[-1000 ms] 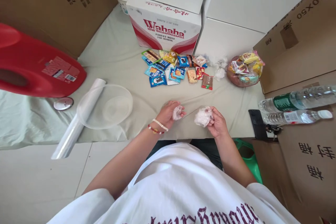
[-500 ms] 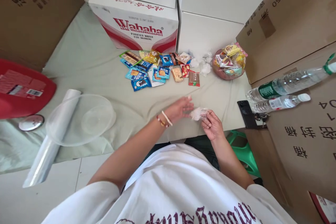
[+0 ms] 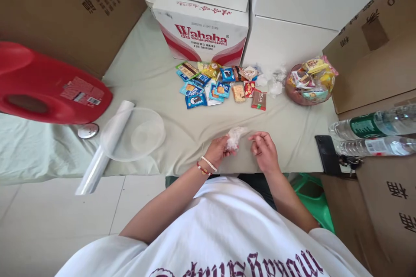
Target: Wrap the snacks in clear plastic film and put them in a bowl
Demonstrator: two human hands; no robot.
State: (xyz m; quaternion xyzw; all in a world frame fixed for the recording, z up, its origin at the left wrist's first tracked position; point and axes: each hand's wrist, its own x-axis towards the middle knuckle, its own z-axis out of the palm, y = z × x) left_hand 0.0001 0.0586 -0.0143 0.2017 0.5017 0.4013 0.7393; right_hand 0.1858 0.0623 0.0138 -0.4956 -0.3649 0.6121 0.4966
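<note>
My left hand [image 3: 220,147], with beaded bracelets at the wrist, is closed on a crumpled bunch of clear plastic film [image 3: 235,136] just above the cloth. To its right, my right hand [image 3: 264,147] is apart from the film. Its index finger points toward the bunch and the other fingers are loosely curled, with nothing visible in them. Beyond both hands lie several wrapped snacks [image 3: 195,101], mostly blue packets, and a brown packet [image 3: 259,99]. More crumpled clear film [image 3: 275,85] lies beside a reddish see-through bowl [image 3: 293,94] heaped with snacks.
At the left are a translucent round container [image 3: 156,138], a roll of clear film [image 3: 92,175] and a red jug [image 3: 74,104]. A Wahaha carton [image 3: 201,34] stands at the back. Bottles [image 3: 367,126], a phone [image 3: 328,154] and keys [image 3: 353,162] lie at the right.
The crumpled film has passed from my right hand to my left, which has closed on it. My right hand has let go. The view has shifted left.
</note>
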